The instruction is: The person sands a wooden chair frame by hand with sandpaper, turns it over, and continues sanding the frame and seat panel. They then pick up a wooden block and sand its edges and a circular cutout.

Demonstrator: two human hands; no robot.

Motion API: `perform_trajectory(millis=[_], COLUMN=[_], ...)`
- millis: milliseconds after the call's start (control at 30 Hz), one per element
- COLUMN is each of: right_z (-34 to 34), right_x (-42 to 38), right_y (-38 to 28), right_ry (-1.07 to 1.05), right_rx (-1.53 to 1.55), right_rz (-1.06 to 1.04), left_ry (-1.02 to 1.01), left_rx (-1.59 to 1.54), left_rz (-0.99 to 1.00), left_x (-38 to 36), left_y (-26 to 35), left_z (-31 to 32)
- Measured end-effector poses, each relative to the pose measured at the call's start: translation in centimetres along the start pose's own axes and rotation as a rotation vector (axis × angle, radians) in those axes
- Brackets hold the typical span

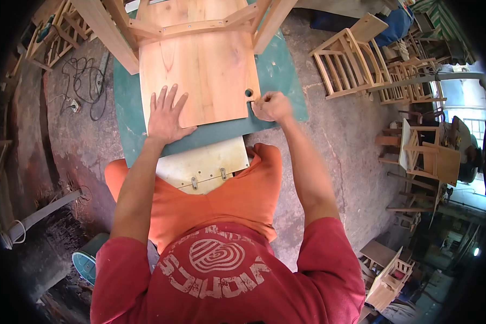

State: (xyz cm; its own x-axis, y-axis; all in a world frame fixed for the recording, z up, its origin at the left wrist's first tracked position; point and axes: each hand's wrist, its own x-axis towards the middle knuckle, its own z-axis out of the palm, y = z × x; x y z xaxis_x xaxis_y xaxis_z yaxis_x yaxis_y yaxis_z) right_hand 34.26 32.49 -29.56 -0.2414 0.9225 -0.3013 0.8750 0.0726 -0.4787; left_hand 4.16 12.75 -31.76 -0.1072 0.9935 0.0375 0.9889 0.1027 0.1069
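A pale wooden panel (208, 81) lies on a green board (129, 113), with a wooden frame (178, 28) standing on its far part. My left hand (169, 117) rests flat on the panel's near left corner, fingers spread. At the near right corner, my right hand (274, 106) is closed, its fingertips pinched together against the panel's edge. Whatever those fingers hold is hidden or too small to name. Right beside them are a round dark hole (248, 93) and a small notch in the panel.
A pale box with metal latches (200, 164) stands between my knees. Wooden chair frames (340, 62) stand on the concrete floor at right, with more furniture behind. A black cable (86, 81) lies on the floor at left. A small wooden piece (386, 278) sits lower right.
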Motion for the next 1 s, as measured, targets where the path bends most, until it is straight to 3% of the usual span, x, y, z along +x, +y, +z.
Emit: perform_trajectory(millis=[200,433,500,533,567,667,733,933,1000], right_z=[0.8,1.3,3.3,5.5,6.9,8.4,8.7,9.8,10.4], right_x=[-0.7,-2.6,-4.1,-4.7,-5.8,-7.5,-8.0,-8.9,-8.3], right_y=[-1.4,-2.0,-2.6,-1.4,-1.4,-1.7,-1.1,-1.3,-2.4], right_ry=[0.058,0.154,0.246,0.308,0.342,0.44,0.265,0.512,0.521], right_rx=[-0.12,-0.262,-0.154,-0.108,-0.042,0.151,0.317,0.071,0.133], right_rz=[-0.134,-0.113,-0.094,-0.267,-0.29,-0.221,-0.034,-0.243,-0.192], left_ry=[0.027,0.03,0.004,0.005,0.012,0.045,0.058,0.074,0.077], left_rx=[-0.038,-0.061,-0.043,-0.039,-0.046,-0.048,-0.041,0.014,0.034], left_rz=[0.013,0.022,0.003,0.011,0.009,0.021,0.051,0.072,0.065], left_x=[0.0,0.0,0.0,0.1,0.2,0.3,-0.1,0.0,0.2], left_y=[0.0,0.0,0.1,0.2,0.1,-0.1,-0.1,0.6,0.6], left_z=[0.0,-0.1,-0.2,-0.3,-0.3,0.3,0.8,0.7,0.8])
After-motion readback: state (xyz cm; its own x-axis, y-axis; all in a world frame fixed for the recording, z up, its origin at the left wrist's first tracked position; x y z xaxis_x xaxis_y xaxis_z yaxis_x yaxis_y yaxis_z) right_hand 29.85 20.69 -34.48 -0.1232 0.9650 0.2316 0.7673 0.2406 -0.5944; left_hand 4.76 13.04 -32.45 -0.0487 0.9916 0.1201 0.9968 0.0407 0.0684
